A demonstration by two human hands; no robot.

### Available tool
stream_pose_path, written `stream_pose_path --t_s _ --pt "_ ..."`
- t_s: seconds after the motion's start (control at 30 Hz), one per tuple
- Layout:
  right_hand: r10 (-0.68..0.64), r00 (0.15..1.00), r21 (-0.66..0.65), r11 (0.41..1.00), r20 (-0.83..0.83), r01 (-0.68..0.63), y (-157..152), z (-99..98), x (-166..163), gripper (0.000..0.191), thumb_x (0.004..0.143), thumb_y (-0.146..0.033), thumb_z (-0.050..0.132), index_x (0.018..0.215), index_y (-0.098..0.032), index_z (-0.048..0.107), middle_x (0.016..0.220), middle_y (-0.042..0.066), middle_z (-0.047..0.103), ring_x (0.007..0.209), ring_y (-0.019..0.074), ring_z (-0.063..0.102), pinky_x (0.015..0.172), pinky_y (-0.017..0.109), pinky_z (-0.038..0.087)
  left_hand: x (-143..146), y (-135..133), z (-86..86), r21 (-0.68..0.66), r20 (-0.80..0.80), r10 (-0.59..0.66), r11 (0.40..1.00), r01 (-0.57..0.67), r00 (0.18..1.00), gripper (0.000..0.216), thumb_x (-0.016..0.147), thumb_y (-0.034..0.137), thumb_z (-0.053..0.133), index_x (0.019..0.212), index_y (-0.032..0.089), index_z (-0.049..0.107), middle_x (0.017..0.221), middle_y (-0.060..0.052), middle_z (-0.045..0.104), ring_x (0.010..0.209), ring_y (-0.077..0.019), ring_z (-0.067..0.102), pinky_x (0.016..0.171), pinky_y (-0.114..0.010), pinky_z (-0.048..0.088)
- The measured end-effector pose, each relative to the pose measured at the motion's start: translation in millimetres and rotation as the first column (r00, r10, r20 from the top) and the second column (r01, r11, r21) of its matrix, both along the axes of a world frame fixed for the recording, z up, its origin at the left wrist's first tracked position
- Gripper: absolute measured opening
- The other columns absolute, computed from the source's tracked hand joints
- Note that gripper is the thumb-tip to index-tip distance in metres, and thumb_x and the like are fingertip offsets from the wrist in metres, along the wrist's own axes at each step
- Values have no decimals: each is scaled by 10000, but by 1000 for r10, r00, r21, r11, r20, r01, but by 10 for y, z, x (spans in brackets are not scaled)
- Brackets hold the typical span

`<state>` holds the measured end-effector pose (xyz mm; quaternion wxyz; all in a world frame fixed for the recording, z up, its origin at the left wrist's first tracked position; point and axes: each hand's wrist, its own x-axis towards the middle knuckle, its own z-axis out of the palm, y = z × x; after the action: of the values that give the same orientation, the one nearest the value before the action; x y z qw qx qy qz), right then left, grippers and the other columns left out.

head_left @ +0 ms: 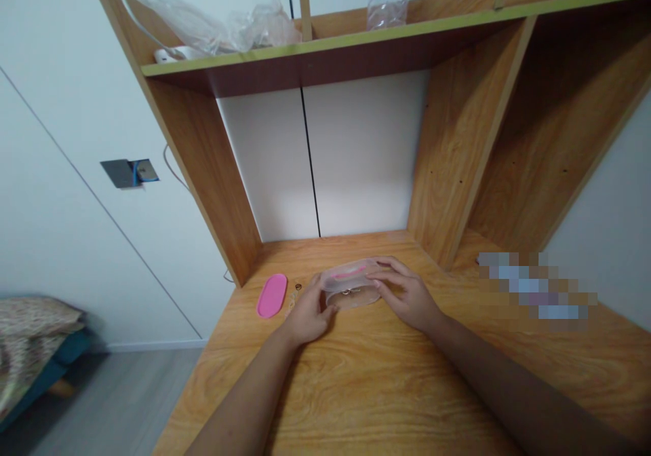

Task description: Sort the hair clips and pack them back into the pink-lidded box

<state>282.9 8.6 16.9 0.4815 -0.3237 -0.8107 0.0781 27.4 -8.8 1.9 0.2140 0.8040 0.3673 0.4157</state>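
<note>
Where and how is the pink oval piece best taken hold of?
Probably by its long edges at mid-length, from above: the pink oval piece lies flat and is narrower across than along. The left hand, now at the clear container, is nearer; small items lie between.

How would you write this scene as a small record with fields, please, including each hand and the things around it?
Left hand: left hand, fingers holding the left end of the translucent container
Right hand: right hand, fingers holding the container's right end
Container detail: pink strip on its upper part
Surface: wooden desk
Left of hands: pink oval piece, small dark ring
Shelf above: clear plastic bag, clear bottle
Unclear: pixelated patch at right, contents cannot be told
</note>
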Motion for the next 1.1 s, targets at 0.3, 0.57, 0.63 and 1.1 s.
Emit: stream_pose_path --t_s 0.3,0.57,0.63,1.1 --pt "20 999 28 999 44 -21 -7 6 -10 208 922 -205 568 1034 -243 739 1086 84 695 975 225 674 852 360 558 -40 74 -64 79 11 104 991 -104 995 668 770 -16 548 1389 221 467 1404 -107 490 1326 -245 450 1167 -461 331" --pt "61 998 62 996 22 -62 1 3 -22 201 877 -166 626 1014 -256 743 1057 82 699 954 219 680 827 359 567 -52 82 -78 106 -14 114 988 -112 993 739 736 -56 534 1407 246 464 1416 -95 482 1339 -243 433 1183 -480 313" --pt "81 997 85 993 10 -81 1 7 -27 200 857 -145 638 989 -257 740 1038 80 699 934 215 682 800 348 569 -62 70 -58 101 -15 95 991 -93 995 749 734 -56 535 1413 251 457 1412 -98 477 1333 -246 437 1179 -487 319" --pt "104 993 39 994 -51 -102 -123 127 3 122 787 -106 617 805 -224 645 972 72 647 886 224 647 762 343 517 -58 -25 87 119 -13 66 991 -64 998 689 786 -1 560 1414 266 465 1408 -102 455 1341 -255 424 1169 -464 347"
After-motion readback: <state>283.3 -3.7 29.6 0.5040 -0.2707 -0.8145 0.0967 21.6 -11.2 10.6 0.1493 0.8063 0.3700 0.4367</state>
